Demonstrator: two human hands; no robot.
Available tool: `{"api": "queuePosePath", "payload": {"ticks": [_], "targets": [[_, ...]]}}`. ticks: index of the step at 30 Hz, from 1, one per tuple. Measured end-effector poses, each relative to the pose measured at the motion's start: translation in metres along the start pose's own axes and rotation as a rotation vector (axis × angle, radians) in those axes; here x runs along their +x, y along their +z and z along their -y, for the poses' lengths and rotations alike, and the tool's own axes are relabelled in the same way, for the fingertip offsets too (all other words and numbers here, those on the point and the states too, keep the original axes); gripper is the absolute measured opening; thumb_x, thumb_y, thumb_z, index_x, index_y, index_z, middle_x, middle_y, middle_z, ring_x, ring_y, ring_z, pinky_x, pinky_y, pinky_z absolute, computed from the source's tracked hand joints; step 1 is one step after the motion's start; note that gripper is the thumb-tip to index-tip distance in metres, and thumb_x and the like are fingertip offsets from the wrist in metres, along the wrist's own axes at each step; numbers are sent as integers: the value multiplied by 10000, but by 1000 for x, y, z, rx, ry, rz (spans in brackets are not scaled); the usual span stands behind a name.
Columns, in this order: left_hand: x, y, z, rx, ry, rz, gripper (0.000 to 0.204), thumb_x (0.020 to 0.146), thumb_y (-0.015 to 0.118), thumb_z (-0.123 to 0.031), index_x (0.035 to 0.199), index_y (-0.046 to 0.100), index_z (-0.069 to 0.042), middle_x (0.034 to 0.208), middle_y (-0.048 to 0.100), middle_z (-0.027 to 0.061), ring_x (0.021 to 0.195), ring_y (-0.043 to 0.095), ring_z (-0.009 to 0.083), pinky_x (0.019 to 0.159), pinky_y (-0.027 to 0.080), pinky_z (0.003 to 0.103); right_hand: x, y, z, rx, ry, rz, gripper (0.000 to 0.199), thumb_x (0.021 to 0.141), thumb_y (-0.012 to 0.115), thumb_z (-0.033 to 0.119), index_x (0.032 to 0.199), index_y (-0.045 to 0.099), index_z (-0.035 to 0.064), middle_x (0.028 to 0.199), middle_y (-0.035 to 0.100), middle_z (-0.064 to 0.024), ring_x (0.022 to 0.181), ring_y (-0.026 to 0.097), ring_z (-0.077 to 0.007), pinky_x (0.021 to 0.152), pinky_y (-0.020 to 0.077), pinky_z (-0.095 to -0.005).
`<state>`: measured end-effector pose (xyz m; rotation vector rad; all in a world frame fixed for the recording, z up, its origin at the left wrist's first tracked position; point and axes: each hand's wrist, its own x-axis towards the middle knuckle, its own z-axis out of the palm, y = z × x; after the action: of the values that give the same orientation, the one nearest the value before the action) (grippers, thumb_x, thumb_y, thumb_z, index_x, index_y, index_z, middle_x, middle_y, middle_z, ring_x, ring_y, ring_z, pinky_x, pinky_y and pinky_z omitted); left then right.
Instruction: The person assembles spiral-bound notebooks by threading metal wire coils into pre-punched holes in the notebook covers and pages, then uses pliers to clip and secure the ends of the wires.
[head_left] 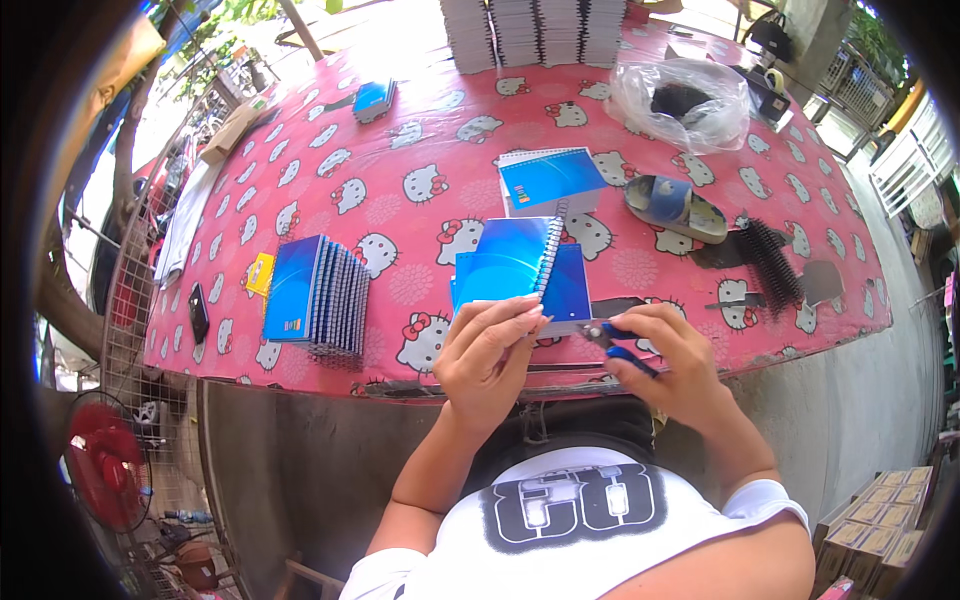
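Note:
My left hand (488, 345) grips the lower edge of a blue spiral notebook (508, 258), thumb and fingers pinched near the bottom end of its coil. The coil (550, 258) runs along the notebook's right side. Beneath it lie more blue-covered notebooks (573, 280), partly hidden. My right hand (680, 365) is closed around blue-handled pliers (630, 359), whose metal jaws point left, close to my left fingertips. Whether the jaws touch the coil is too small to tell. Just beyond stands another pile of blue notebooks (553, 180).
Left on the pink patterned tablecloth (410, 285) are a notebook stack (296, 285), a yellow item (260, 273) and a phone (198, 313). Rightward lie a slipper (672, 207) and black coils (770, 265). Tall paper stacks (558, 35) and a plastic bag (730, 100) stand behind.

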<state>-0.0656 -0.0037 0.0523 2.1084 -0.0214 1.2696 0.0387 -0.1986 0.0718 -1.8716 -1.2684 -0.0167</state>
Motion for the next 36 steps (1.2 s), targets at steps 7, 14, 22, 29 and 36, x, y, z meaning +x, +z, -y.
{"api": "queuePosePath", "payload": {"ticks": [7,14,22,29,36], "targets": [[-3,2,0,-48,-32,-6,291,669,719,137,922,696,-5,955,706,120,861,646,209,690,533,284,22,19,12,211,-14,95,336,811,716,158,1065,608,-33,973,613,-149,888,629,-281,733,517,-358],[-6,1,4,-45,23,-65,289,659,743,123,913,688,-3,947,701,123,841,650,213,717,531,309,19,25,-8,1365,724,470,280,922,610,191,1069,624,-47,928,668,-129,789,657,-168,710,534,-261],[-2,-3,12,-256,-137,-237,327,647,808,61,924,653,-16,1079,631,165,815,648,194,721,546,294,-46,-15,-109,-605,361,-25,443,740,746,134,1147,619,15,1201,573,-164,1144,519,-295,950,415,-417],[23,-48,10,140,-58,-130,324,680,816,-82,967,671,-42,1033,646,79,1009,602,205,920,458,357,136,38,36,-402,-731,198,532,681,717,99,1199,595,111,1021,579,-105,878,599,-295,756,495,-387],[-18,-182,130,82,-495,-1058,553,984,413,-453,1191,542,44,1168,584,142,1030,574,214,895,463,325,265,181,93,939,168,309,299,803,690,169,999,558,-13,894,623,-178,829,626,-306,740,511,-362]]}}
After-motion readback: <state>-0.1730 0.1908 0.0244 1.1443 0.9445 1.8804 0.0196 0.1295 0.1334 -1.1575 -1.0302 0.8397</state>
